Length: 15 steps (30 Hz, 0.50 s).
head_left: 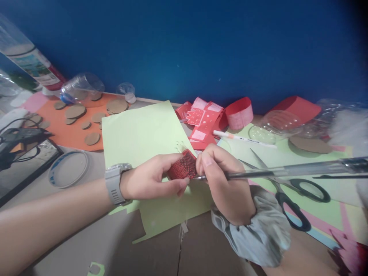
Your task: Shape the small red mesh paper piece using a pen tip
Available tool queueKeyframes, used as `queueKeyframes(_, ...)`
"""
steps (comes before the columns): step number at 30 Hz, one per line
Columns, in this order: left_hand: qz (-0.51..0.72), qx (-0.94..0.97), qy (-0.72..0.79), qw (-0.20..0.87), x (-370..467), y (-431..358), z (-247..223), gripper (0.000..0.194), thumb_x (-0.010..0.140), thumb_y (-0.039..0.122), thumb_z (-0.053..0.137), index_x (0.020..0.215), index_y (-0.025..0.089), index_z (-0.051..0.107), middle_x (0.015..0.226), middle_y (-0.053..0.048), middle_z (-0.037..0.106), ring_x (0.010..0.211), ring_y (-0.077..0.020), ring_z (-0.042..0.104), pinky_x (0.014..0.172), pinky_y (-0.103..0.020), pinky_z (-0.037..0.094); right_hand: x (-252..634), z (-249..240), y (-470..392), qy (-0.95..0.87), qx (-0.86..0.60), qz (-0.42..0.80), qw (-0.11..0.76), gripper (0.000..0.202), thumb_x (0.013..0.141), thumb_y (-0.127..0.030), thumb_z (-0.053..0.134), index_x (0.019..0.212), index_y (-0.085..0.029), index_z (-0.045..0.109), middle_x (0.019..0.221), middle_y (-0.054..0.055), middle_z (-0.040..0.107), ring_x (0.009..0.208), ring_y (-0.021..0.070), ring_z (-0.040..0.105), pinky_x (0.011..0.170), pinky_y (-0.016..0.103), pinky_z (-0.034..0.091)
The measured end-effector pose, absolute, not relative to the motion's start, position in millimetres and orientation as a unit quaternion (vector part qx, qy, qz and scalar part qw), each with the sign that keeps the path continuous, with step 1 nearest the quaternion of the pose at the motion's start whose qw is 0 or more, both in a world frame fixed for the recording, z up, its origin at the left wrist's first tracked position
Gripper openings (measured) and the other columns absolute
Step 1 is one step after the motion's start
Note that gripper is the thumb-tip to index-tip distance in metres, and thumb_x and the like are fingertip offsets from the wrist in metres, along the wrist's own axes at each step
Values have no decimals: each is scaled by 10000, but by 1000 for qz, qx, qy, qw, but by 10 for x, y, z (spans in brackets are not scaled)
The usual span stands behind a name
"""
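Between the thumb and fingers of my left hand [152,176] is a small red paper piece [184,166] covered in a dark dotted and checked pattern. My right hand [222,178] is closed around a clear-barrelled black pen [287,170], whose tip points left and meets the piece's lower right edge. Whether the tip presses on the paper I cannot tell. Under both hands lies a light green paper sheet [138,134] with cut edges. Just beyond my fingers are red and pink decorated paper strips [205,119].
Open scissors [277,182] lie right of my right hand, near a white marker [244,139]. Cardboard discs [75,111] rest on orange paper [57,132] at left. A tape roll [69,168], plastic bottle [37,63] and red paper ring [239,114] stand around. A blue wall [184,50] rises behind.
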<state>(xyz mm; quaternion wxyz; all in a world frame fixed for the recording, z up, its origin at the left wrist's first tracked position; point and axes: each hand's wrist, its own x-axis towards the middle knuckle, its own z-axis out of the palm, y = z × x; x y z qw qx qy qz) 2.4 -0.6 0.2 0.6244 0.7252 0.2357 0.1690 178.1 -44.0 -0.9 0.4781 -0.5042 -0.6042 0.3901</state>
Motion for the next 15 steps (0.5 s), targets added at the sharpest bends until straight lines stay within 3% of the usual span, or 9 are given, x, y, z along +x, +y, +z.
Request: queueKeyframes(15,166,728,235,623,19,-6,5,136,931,238,526,854,127,537,744,-67,652,664,-155,598,614,-259,470,1793,-3,-447,-585,-507,408,484,314,927,-183,417,615,-205,390,572,-28,409,524,105,363,464,238,294)
